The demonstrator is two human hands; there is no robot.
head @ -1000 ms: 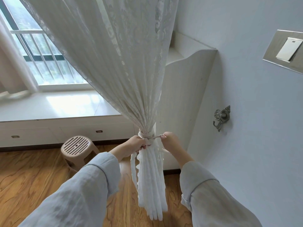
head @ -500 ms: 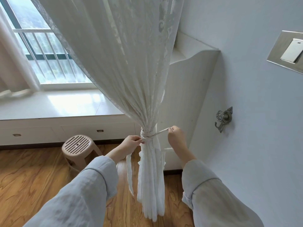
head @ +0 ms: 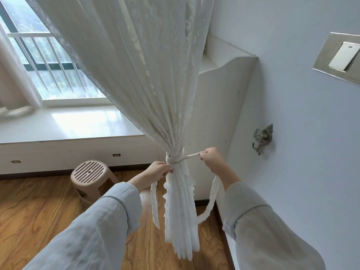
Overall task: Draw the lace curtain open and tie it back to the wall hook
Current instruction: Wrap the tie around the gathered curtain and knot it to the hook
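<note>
The white lace curtain point(head: 148, 78) is gathered into a tight bunch, with a white tie-back band point(head: 174, 160) wrapped around its waist. My left hand point(head: 155, 172) pinches the band on the left side of the bunch, and one loose end hangs below it. My right hand point(head: 211, 158) grips the other end and holds it taut to the right; the rest of that end dangles in a loop beneath my wrist. The ornate metal wall hook point(head: 262, 138) sits on the pale wall to the right, apart from both hands and empty.
A white cabinet side point(head: 220, 117) stands right behind the curtain bunch. A beige plastic stool point(head: 90, 174) sits on the wooden floor at the left. The window bench point(head: 64, 125) runs below the window. A light switch point(head: 342, 56) is high on the right wall.
My right hand has pulled its end of the band out to the right, away from the bunch, stretching it taut. The left hand has stayed at the knot.
</note>
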